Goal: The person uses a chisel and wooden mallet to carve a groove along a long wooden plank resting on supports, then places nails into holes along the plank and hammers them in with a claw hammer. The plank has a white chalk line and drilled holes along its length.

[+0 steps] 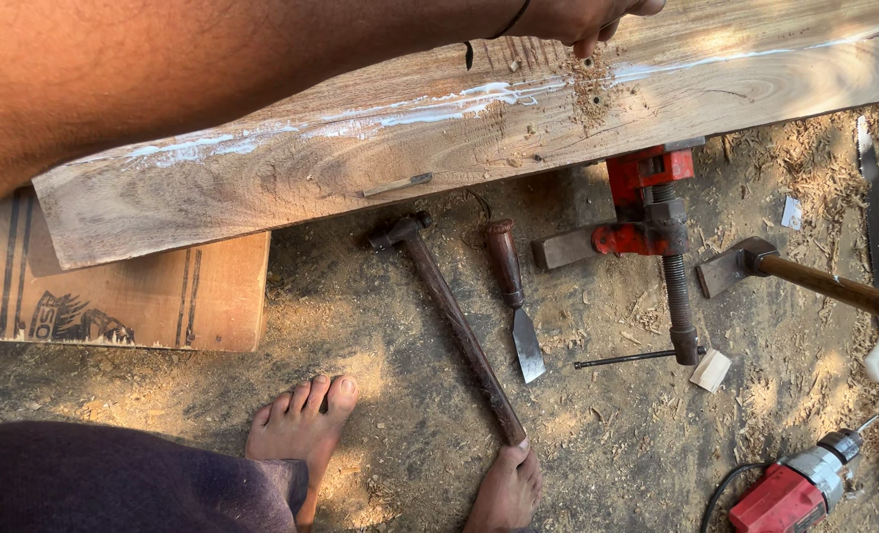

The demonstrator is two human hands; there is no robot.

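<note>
- Up top, my one visible hand [582,18] reached across the long, rough, pale-brown wooden plank [380,163], fingers curled loosely with the tips touching the board beside a cluster of small drilled holes [592,94]; it gripped nothing that I could see, and which hand it was I could not tell from this view.
- My other hand was out of view.
- That plank lay tilted across the frame, one end resting on a flat brown cardboard box [123,296], the other near a red metal screw clamp [651,207]; a wet white streak of glue [360,118] ran along its length.
- I judged the plank heavy and stiff, with a coarse grain that would not slip, though the glue line would be slick and messy; the bare lower edge, clear of the streak, looked the place to take hold.
- On the sawdust-covered ground lay a long dark-handled hammer [454,321] and a wooden-handled steel chisel [513,296] just beside it, a second wooden-handled hammer [804,276] further off, and a red power drill [800,484] at the corner.
- My two bare feet [306,419] stood near the hammer's handle end.
</note>
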